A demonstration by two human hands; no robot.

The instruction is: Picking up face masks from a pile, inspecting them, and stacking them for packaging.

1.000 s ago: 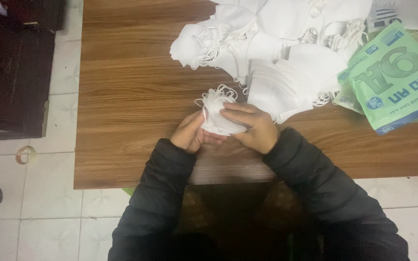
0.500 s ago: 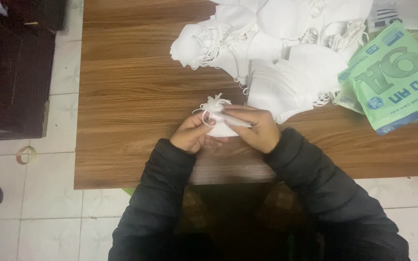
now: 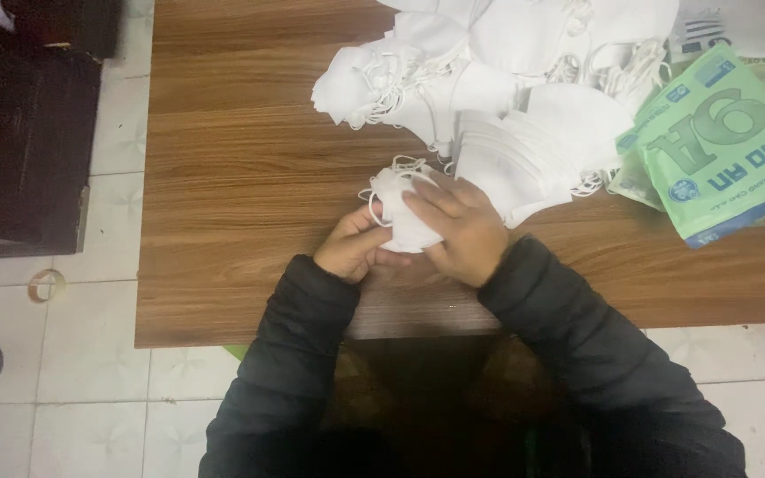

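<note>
Head view, both hands' fingers (image 3: 436,205) pinching white mask (image 3: 400,217), wooden table (image 3: 241,177)

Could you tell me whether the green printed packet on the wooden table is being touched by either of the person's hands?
No, the green printed packet lies apart at the table's right, while both hands hold a folded white face mask.

Both hands met at near edge of wooden counter (image 3: 241,221). Left hand (image 3: 358,250) gripped folded white mask (image 3: 405,212) from below; right hand (image 3: 460,226) lay over mask, fingers pressing down. Ear loops stuck out at mask's top. Heap of white masks (image 3: 506,80) just beyond. Green packet (image 3: 723,146) at right. Dark cabinet (image 3: 19,133) on tiled floor (image 3: 90,398), left.
</note>
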